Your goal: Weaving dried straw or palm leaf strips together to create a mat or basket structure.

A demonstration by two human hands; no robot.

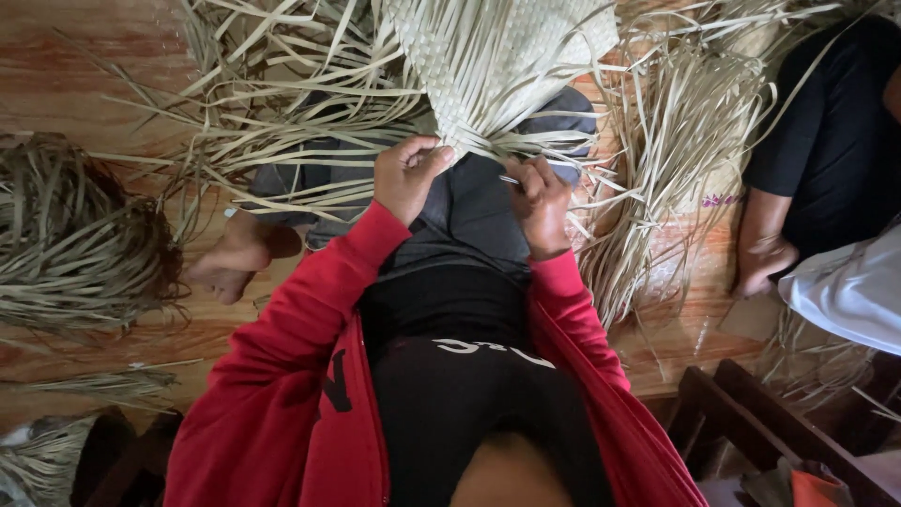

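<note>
While the left hand (405,175) has its grip closed on the lower edge of the woven mat (502,52), the right hand (540,202) pinches a loose strip (554,161) at three o'clock; the mat's strands run up toward twelve, over the lap, dry leaf bundles (75,244) lying at nine on the floor (56,66)

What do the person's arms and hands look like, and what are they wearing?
Both arms are covered by long red sleeves of an open jacket, reaching down to the wrists. The jacket has a dark marking on its front. Under it is a black top with a white marking. The left hand and right hand are bare: no gloves. No rings or watch can be made out.
</note>
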